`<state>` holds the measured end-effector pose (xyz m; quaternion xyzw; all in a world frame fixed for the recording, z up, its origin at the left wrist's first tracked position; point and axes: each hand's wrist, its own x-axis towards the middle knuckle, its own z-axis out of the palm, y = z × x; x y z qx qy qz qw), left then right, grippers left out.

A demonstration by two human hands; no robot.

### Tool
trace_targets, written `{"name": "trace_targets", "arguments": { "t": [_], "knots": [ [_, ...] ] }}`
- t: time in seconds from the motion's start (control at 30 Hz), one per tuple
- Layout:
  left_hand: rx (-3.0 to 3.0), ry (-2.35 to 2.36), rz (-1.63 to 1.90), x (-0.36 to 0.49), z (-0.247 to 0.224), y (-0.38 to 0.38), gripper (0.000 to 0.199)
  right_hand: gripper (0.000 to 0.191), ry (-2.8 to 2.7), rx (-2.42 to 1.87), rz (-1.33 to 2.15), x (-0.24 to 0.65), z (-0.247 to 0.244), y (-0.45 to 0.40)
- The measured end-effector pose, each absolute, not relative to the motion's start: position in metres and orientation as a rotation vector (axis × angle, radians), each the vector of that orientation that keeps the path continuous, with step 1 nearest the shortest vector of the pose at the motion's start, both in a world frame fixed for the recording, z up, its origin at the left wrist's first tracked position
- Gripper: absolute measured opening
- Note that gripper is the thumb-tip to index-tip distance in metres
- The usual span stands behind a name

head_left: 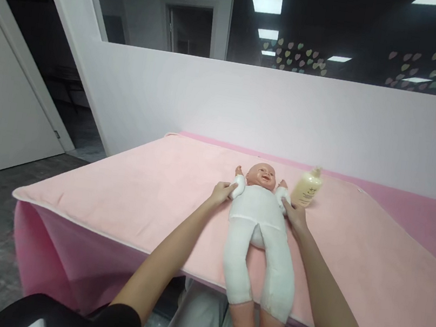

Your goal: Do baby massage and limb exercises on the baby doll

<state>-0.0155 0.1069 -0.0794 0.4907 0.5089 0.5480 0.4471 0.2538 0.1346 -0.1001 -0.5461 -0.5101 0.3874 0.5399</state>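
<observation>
A baby doll (pixel 254 207) with a white cloth body lies on its back on the pink-covered table, head away from me. Its bare feet hang over the near edge, above my lap. My left hand (pixel 222 192) is closed round the doll's arm on the left side, thumb on top. On the other side, my right hand (pixel 294 213) grips the doll's other arm, with its fingers partly hidden behind it. Just beyond my right hand, a pale yellow pump bottle (pixel 306 187) stands on the cover.
A light pink cover (pixel 125 182) lies over a darker pink cloth (pixel 60 255) that hangs down at the front. Behind the table is a white wall (pixel 251 108) with a dark window above. An open door (pixel 2 98) is at the left.
</observation>
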Motion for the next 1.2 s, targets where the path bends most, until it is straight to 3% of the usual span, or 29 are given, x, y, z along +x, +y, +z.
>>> {"name": "trace_targets", "arguments": {
  "t": [0.43,0.83,1.1,1.2],
  "knots": [
    [1.185,0.965,1.224,-0.025,-0.067,0.097,0.033,0.034,-1.101,-1.005,1.339,0.266,-0.087,0.125],
    [1.165,0.959,1.306,-0.032,-0.085,0.106,0.034,0.02,-1.114,-1.006,1.401,0.277,-0.092,0.124],
    [1.202,0.936,1.322,-0.023,-0.078,0.1,0.03,0.037,-1.18,-0.947,1.36,0.271,-0.081,0.116],
    [1.222,0.967,1.325,-0.023,-0.078,0.101,0.041,0.034,-1.184,-0.939,1.35,0.269,-0.081,0.117]
  ]
}}
